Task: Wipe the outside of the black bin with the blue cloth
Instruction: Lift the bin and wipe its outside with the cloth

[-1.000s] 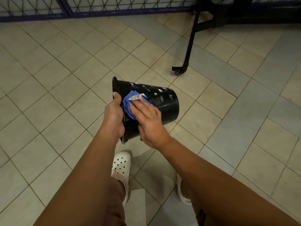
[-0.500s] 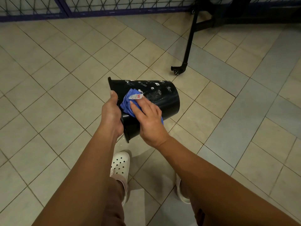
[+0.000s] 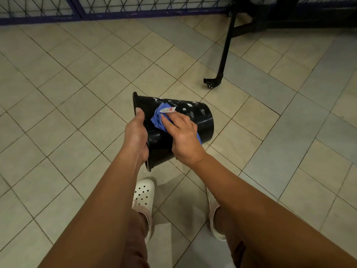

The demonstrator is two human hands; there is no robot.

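Note:
The black bin is held on its side above the tiled floor, its open rim to the left and its base to the right. White smears dot its upper wall. My left hand grips the rim, thumb up along the edge. My right hand presses the crumpled blue cloth, which has a small white and red tag, flat against the bin's outer wall near the rim. Part of the cloth is hidden under my palm.
Beige and grey floor tiles lie all around. A black metal frame leg with a caster stands on the floor behind the bin to the right. A purple wire fence runs along the far edge. White clogs are under the bin.
The bin has tilted a little, its base swinging up, and the rim has shifted. My right hand has slid the cloth slightly along the wall toward the white smears.

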